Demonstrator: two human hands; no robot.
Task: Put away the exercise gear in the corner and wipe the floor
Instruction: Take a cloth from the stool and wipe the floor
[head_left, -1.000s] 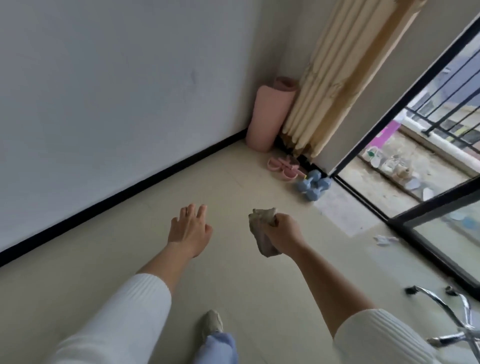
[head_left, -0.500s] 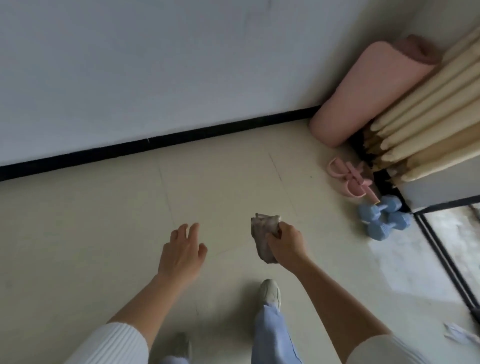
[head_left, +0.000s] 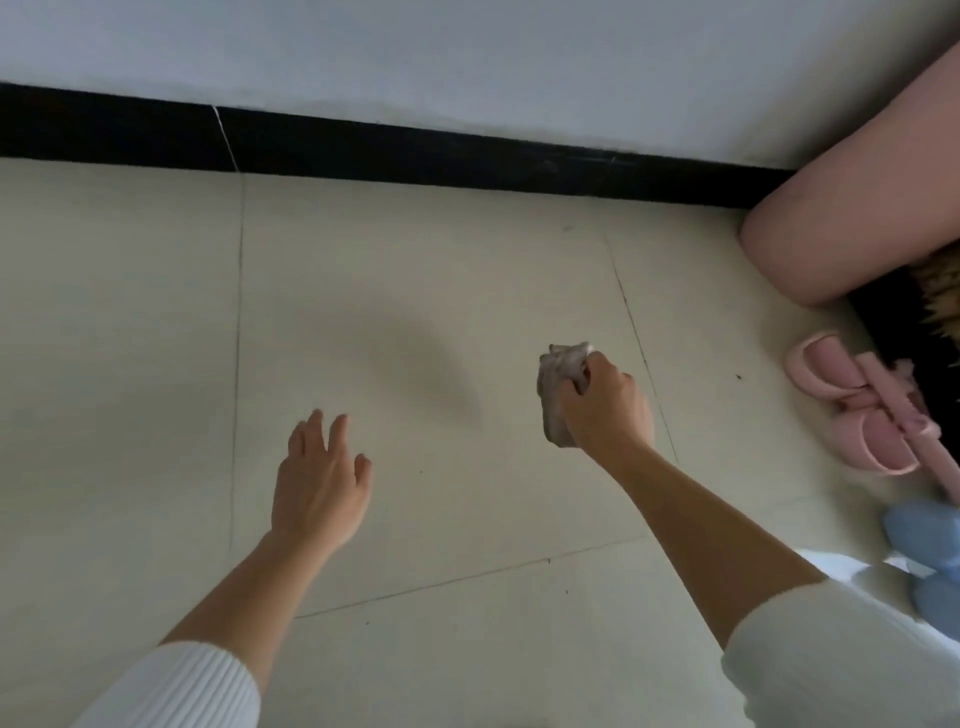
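Crumpled grey rag (head_left: 557, 384) — in right hand (head_left: 605, 410)

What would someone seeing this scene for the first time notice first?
The right hand stands out near the middle, its fingers gripping a crumpled grey rag just above the pale tiled floor, while the left hand hovers open to its left. At the right edge, a rolled pink mat stands in the corner, with pink gear and blurred blue weights on the floor nearer the person.
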